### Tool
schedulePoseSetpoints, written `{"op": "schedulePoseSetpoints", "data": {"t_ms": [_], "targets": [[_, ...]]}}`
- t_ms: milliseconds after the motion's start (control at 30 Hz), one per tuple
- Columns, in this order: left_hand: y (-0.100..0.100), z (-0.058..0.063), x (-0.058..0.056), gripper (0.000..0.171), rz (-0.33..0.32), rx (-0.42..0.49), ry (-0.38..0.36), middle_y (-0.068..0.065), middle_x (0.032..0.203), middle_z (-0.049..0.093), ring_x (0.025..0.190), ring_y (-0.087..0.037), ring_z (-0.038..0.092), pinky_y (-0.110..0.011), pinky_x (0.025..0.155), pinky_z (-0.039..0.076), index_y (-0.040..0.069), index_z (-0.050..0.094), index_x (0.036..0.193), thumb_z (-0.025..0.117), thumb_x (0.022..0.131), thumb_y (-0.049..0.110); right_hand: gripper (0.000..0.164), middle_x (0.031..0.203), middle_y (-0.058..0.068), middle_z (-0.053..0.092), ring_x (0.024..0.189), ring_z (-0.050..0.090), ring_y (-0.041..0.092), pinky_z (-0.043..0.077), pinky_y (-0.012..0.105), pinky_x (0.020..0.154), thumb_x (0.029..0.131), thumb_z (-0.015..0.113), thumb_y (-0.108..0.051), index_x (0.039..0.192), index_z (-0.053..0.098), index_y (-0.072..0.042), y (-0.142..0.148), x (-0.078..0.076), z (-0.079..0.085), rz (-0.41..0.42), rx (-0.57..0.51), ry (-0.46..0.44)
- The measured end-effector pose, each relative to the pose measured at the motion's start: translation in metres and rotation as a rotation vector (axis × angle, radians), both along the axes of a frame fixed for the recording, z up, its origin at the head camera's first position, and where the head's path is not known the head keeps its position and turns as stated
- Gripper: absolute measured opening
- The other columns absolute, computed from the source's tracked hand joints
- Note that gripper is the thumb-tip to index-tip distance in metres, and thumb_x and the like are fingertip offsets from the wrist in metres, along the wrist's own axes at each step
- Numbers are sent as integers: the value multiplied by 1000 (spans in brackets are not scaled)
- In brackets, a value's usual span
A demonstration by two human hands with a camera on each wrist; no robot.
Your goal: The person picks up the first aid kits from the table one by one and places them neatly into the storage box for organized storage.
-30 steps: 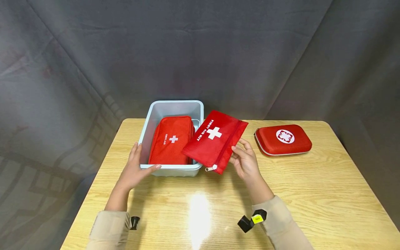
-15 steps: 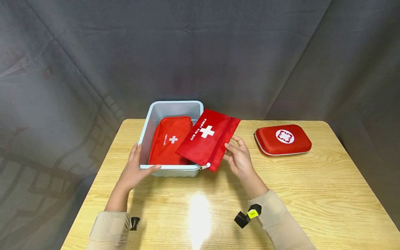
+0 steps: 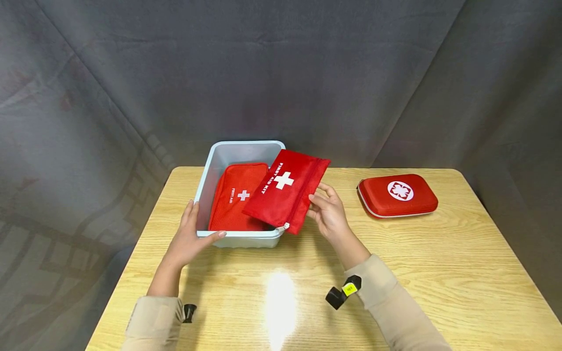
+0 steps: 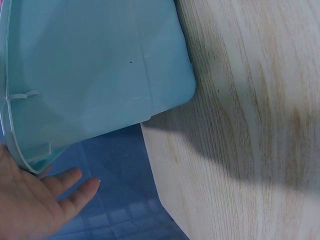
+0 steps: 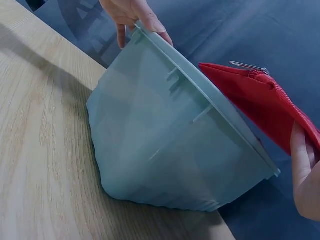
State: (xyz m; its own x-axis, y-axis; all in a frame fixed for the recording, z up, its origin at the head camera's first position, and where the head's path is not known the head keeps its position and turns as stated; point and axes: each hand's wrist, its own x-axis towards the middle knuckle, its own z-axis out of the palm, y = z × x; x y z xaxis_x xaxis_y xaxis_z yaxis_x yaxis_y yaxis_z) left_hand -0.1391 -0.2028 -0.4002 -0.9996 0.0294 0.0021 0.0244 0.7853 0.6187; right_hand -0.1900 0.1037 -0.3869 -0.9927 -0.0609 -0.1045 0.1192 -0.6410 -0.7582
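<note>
My left hand (image 3: 188,240) rests at the near left corner of a pale blue plastic bin (image 3: 244,235), thumb along the front rim, fingers spread down the left side; the left wrist view has these fingers (image 4: 80,196) extended past the corner. Inside the bin lies a red first aid bag (image 3: 239,200) with a white cross. My right hand (image 3: 330,214) pinches the zipped edge of a flat red first aid pouch (image 3: 285,185), tilted over the bin's right rim and covering part of the bag. The right wrist view shows the pouch (image 5: 255,95) close above the rim, silver zipper pull hanging out.
A hard red zip case (image 3: 398,196) with a white round emblem lies on the wooden table (image 3: 421,273), well to the right of the bin. A grey curtain (image 3: 281,73) hangs right behind the table's back edge.
The pouch in my right hand has moved left and slightly up in the head view, from beside the bin to further over it. My left hand, the bin and the hard case have stayed put.
</note>
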Motion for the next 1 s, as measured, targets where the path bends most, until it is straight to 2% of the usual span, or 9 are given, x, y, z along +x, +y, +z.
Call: {"op": "schedulePoseSetpoints", "data": {"t_ms": [300,700,1000], "targets": [[0,1,-1,100,-6,-4,2,-10,143,-2,124,-37,14,-57,89,26,3,6,138,62,71,50,31,68,1,59,50,53,12,46,25,46,82,39,14,102,41,-10,-11,-9,6,28,53,7],[-1,1,1,100,-2,5,-11,-9,143,-3,124,-37,14,-58,89,25,4,5,138,62,71,50,31,68,1,59,50,52,13,46,25,47,81,41,13,102,42,-9,-22,-17,9,12,95,4],[-1,1,2,100,-4,2,-13,-9,143,-3,125,-37,14,-58,90,24,4,5,138,62,71,51,33,71,3,58,50,52,12,46,24,45,81,42,12,110,40,-4,-31,-25,9,23,180,-3]]}}
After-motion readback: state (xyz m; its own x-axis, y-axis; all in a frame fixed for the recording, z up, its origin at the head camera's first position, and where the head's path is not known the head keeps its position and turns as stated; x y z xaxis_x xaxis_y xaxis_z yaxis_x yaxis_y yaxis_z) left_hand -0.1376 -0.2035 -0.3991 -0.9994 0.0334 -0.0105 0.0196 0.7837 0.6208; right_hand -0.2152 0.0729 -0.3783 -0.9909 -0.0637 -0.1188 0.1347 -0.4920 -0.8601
